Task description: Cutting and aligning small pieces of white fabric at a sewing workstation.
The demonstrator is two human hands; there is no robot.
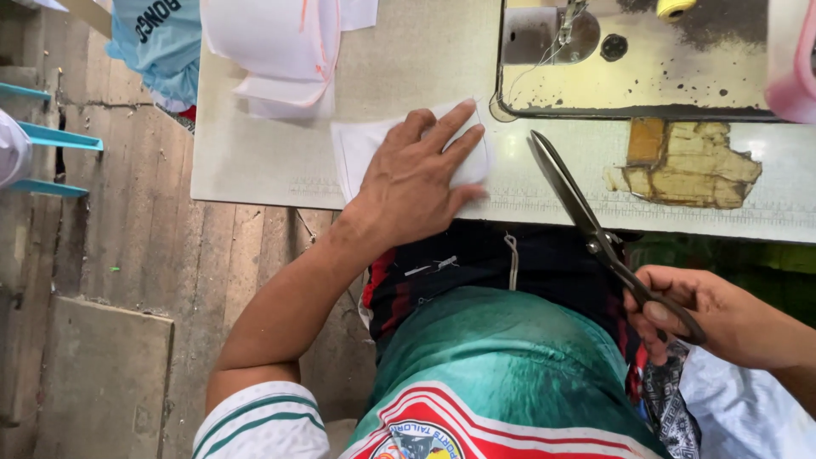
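- A white cloth piece (374, 149) is pressed flat on the table (255, 153) under the open left hand (416, 183).
- Black scissors (595, 229) are gripped by the right hand (705, 314), at four o'clock from the cloth, well apart from it, blades shut.
- A sewing machine bed (646, 76) is set into the table at one o'clock; a plank floor (110, 255) is seen at nine o'clock.
- One pair of scissors and two hands are counted.

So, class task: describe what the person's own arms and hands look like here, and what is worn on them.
Both arms are bare from the upper arm down. The left hand and right hand wear no gloves; no rings or watch show. The left upper arm carries a short white sleeve with dark green stripes at the cuff. The right sleeve is out of view.
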